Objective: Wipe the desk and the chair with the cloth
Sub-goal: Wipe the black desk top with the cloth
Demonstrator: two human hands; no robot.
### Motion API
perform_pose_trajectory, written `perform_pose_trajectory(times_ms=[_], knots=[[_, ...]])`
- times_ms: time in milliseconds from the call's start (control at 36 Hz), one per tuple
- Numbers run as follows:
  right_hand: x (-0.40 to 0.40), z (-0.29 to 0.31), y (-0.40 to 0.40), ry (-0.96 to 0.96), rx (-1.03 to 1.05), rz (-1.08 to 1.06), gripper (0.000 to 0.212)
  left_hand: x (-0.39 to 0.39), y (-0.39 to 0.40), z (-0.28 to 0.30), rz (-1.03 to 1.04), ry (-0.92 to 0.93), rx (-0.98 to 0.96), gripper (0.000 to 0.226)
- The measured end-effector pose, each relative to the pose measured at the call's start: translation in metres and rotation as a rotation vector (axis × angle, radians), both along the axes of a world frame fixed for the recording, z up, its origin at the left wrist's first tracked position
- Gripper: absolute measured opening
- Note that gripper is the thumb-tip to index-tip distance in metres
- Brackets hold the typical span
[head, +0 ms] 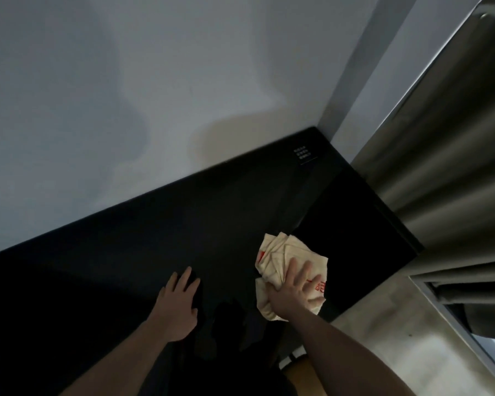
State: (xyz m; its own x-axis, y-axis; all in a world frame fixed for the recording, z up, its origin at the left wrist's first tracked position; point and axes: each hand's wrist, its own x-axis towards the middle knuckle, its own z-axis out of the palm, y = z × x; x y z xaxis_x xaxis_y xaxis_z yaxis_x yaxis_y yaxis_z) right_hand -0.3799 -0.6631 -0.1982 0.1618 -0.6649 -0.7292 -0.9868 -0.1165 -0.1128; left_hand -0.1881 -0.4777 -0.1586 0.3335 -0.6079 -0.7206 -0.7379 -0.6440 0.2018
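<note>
A black desk (155,241) runs along the white wall into a corner. On its right part lies a crumpled cream cloth (280,252) with red print. My right hand (295,290) presses flat on the cloth's near half, fingers spread over it. My left hand (177,304) rests palm down on the bare desk top to the left of the cloth, fingers apart, holding nothing. No chair can be made out in the dark area below the desk edge.
A white wall (126,95) rises behind the desk. Grey curtains (440,167) hang at the right, touching the desk's right end. A pale floor or sill (397,352) shows at the lower right. A small white label (303,153) sits near the desk's far corner.
</note>
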Motion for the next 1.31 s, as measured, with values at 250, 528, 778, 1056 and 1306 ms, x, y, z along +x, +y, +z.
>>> perform_pose_trajectory(times_ms=[250,528,778,1056,1306], knots=[[-0.039,-0.009,-0.142,-0.004,-0.045,-0.122,0.096,-0.023,-0.123,-0.015,-0.072,-0.001,-0.013,0.076],[-0.067,-0.016,-0.271,0.014,-0.131,-0.252,0.093,-0.041,-0.214,-0.045,-0.093,0.034,-0.011,0.101],[-0.083,-0.025,-0.313,-0.007,-0.174,-0.244,0.092,-0.047,-0.227,-0.056,-0.112,0.0,0.001,0.114],[-0.1,-0.037,-0.218,0.006,-0.229,-0.186,0.086,-0.046,-0.216,-0.043,-0.187,0.018,0.048,0.124],[-0.107,-0.041,-0.155,-0.034,-0.226,-0.098,0.09,-0.043,-0.213,-0.038,-0.209,0.019,0.044,0.123]])
